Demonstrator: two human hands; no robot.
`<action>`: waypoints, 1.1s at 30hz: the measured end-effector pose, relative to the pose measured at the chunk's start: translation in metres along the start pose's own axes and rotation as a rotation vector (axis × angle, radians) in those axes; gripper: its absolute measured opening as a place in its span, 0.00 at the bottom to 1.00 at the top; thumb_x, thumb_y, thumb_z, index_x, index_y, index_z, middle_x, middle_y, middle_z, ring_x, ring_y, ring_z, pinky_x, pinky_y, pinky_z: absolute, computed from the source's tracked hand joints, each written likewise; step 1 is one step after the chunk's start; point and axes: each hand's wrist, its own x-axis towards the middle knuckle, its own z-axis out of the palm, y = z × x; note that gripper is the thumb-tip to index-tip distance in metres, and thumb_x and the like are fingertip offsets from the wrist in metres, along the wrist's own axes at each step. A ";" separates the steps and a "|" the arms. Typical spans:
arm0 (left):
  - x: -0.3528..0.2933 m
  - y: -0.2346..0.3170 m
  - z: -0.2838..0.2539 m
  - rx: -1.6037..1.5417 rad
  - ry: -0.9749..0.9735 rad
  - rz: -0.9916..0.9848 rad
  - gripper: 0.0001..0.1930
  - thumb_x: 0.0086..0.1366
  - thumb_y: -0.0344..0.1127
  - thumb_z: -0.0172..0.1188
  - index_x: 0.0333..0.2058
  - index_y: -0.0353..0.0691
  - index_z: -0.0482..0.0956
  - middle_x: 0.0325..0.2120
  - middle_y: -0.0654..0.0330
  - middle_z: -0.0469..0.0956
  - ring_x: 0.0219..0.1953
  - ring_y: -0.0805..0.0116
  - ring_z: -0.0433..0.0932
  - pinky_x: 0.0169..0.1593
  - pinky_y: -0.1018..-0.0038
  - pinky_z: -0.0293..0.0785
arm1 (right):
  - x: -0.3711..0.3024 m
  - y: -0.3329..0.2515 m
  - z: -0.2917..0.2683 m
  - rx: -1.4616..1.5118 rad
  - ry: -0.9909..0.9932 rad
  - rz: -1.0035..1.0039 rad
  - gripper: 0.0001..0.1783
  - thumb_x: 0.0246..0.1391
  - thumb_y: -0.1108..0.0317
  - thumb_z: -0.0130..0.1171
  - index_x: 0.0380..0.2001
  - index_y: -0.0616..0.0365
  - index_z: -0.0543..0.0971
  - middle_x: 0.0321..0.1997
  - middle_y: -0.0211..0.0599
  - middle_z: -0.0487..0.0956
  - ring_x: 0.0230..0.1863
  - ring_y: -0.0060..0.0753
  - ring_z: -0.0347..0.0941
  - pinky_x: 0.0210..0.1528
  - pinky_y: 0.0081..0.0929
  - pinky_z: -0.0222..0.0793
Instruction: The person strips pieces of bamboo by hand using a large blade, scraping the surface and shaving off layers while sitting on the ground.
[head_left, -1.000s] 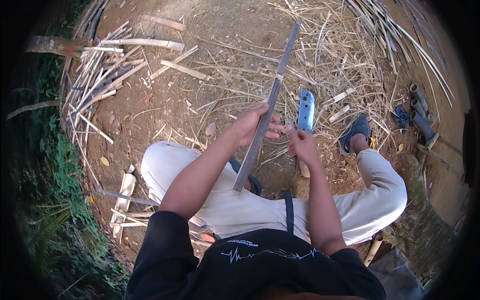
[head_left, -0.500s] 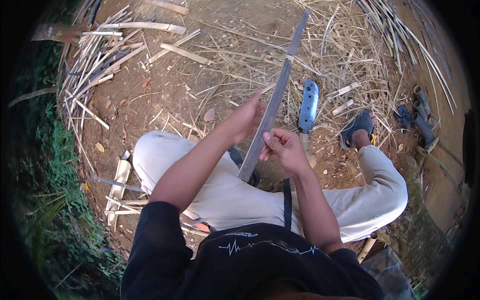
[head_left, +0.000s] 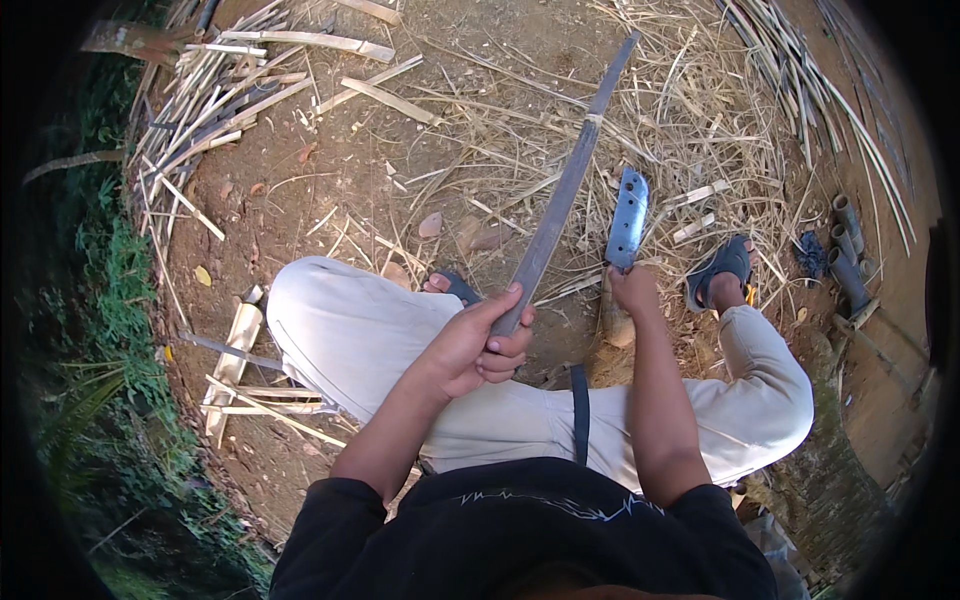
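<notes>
My left hand (head_left: 478,345) is wrapped round the near end of a long dark bamboo strip (head_left: 560,203). The strip slants up and away to the right, with a pale ring at a node towards its narrower far end. Right of it lies a broad knife (head_left: 627,222) with a bluish shiny blade and a row of holes. My right hand (head_left: 634,292) is closed at the base of that blade, over the handle, which it mostly hides. A short wooden block (head_left: 616,325) shows just below the right hand, partly covered.
Pale bamboo slats (head_left: 215,110) are heaped at the far left. Thin shavings (head_left: 690,110) litter the ground at the far right, beside long thin strips (head_left: 785,70). Short bamboo tubes (head_left: 848,260) lie at the right. Split pieces (head_left: 235,355) rest near my left knee.
My right hand has left the bamboo strip and moved right onto the knife's handle. My left hand has shifted down to grip the strip's near end.
</notes>
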 end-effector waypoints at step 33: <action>-0.010 -0.033 0.042 0.444 0.441 0.470 0.19 0.76 0.47 0.40 0.44 0.34 0.71 0.19 0.59 0.71 0.16 0.78 0.65 0.20 0.80 0.62 | -0.180 -0.077 -0.184 0.301 -0.116 -0.591 0.26 0.46 0.62 0.69 0.46 0.61 0.72 0.29 0.44 0.76 0.30 0.43 0.75 0.37 0.31 0.71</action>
